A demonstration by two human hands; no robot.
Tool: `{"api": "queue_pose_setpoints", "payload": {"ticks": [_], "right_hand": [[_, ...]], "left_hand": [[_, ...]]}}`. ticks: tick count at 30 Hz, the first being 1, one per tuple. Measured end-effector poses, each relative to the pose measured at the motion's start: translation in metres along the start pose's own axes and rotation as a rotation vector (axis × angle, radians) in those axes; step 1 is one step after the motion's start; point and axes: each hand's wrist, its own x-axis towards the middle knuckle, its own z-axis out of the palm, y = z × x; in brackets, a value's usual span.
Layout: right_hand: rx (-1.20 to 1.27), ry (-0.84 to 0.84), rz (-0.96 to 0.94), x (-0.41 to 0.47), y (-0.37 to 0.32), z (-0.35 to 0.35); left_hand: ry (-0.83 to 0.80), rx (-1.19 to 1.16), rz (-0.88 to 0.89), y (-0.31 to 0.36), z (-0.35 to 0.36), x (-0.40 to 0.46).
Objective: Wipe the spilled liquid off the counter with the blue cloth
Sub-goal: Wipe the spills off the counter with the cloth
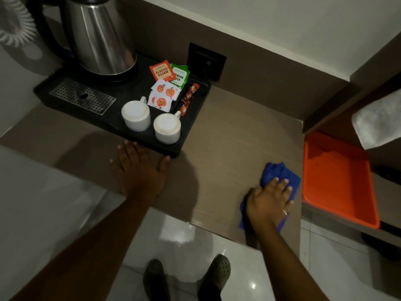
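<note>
Flat, right hand (269,200) on blue cloth (280,172)

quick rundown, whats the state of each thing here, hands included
blue cloth: bunched, pressed onto the counter near its right edge
right hand: fingers straight, pressing the cloth
left hand: flat on the counter, fingers spread, by the black tray
kettle: upright on the tray
two cups: upside down on the tray
tea sachets: lying in the tray
orange tray: flat, beside and below the counter
spill: none visible
</note>
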Motion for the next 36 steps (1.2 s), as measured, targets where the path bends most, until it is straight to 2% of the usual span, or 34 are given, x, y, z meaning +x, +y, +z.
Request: {"api": "queue_pose_setpoints", "payload": {"ticks": [1, 3, 5, 6, 9, 12, 18, 22, 26, 28, 33, 36], "right_hand": [[0.009, -0.013, -0.057, -0.002, -0.015, 0.004], [-0.018, -0.046, -0.308, -0.018, -0.027, 0.012], [-0.052, -0.112, -0.542, -0.033, -0.01, 0.008], [-0.061, -0.137, -0.601, -0.033, 0.007, 0.004], [-0.033, -0.119, -0.537, -0.011, 0.05, -0.009], [-0.03, -0.078, -0.421, 0.031, 0.055, -0.013], [-0.1, -0.018, -0.235, 0.147, 0.007, -0.015], [-0.112, -0.014, -0.225, 0.202, -0.044, -0.01], [-0.145, -0.027, -0.321, 0.228, -0.085, -0.004], [-0.153, -0.047, -0.427, 0.22, -0.1, 0.001], [-0.091, -0.115, -0.829, 0.122, -0.127, 0.014], [0.008, -0.14, -1.0, 0.045, -0.102, 0.02]], "left_hand": [[-0.005, 0.003, -0.002, 0.0, 0.0, 0.0], [-0.005, 0.002, -0.004, 0.001, -0.001, -0.001], [0.005, 0.005, -0.005, 0.001, -0.001, -0.001], [0.008, 0.004, -0.005, 0.001, 0.0, -0.001], [0.017, -0.003, 0.002, -0.001, 0.004, 0.0], [0.011, -0.001, -0.005, -0.002, 0.007, 0.003], [0.011, 0.049, -0.006, -0.003, 0.011, 0.005], [0.005, 0.091, -0.015, -0.002, 0.01, 0.005], [0.002, 0.094, -0.021, -0.003, 0.011, 0.006], [-0.003, 0.101, -0.025, -0.003, 0.013, 0.006], [-0.014, 0.084, -0.024, 0.0, 0.008, 0.005], [-0.01, 0.063, -0.016, 0.001, 0.005, 0.002]]}}
